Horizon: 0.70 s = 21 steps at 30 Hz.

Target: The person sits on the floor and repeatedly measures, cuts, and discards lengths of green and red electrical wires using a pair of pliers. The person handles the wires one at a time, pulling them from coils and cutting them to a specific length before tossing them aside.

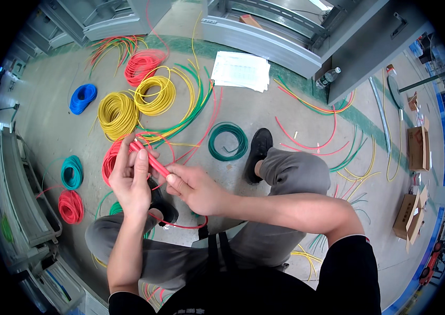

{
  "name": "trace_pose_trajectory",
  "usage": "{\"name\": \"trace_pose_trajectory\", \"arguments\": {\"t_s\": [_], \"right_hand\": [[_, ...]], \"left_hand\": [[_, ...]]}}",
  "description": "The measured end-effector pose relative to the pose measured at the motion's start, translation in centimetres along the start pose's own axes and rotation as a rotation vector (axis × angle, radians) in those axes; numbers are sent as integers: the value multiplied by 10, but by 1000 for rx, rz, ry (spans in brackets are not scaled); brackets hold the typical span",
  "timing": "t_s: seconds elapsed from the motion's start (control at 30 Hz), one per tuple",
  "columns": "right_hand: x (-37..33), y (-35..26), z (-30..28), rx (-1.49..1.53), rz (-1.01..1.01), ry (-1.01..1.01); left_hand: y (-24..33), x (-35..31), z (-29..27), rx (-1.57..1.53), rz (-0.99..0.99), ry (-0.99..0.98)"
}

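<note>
Both my hands meet over the floor, left of the middle. My left hand [134, 181] has its fingers closed round the upper end of some red wire [152, 160], its thumb lying along it. My right hand [193, 188] pinches the lower end of the same red wire. Between the hands the wire looks thick, like lengths side by side; how many, I cannot tell. Partly behind my left hand lies a coil of red wire [109, 161]. A loose red wire [191, 227] curves below my hands.
Yellow coils [119, 116], a red coil [143, 67], a blue coil [82, 98] and a green coil [228, 142] lie around. Beyond are paper sheets [241, 71], a grey cabinet [264, 44] and a bottle [328, 77]. Cut wires [311, 147] and cardboard boxes [410, 215] are at right.
</note>
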State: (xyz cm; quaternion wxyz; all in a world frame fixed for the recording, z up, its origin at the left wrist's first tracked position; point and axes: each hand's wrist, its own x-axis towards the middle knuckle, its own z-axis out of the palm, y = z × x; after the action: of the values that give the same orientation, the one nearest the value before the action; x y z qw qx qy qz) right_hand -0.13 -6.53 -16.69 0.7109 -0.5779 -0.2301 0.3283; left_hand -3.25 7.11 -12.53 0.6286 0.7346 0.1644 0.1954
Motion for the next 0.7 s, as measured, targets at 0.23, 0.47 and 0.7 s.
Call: {"name": "trace_pose_trajectory", "arguments": {"t_s": [0.23,0.47,0.7], "right_hand": [[0,1,-3,-56,26,-14],[1,-4,0,-57,37,10],[1,-5,-2,-107,22,-3]], "left_hand": [[0,1,1,13,-70,-26],[-6,-1,1,-26,-64,-10],[-11,-3,-4,8,-67,-14]]}}
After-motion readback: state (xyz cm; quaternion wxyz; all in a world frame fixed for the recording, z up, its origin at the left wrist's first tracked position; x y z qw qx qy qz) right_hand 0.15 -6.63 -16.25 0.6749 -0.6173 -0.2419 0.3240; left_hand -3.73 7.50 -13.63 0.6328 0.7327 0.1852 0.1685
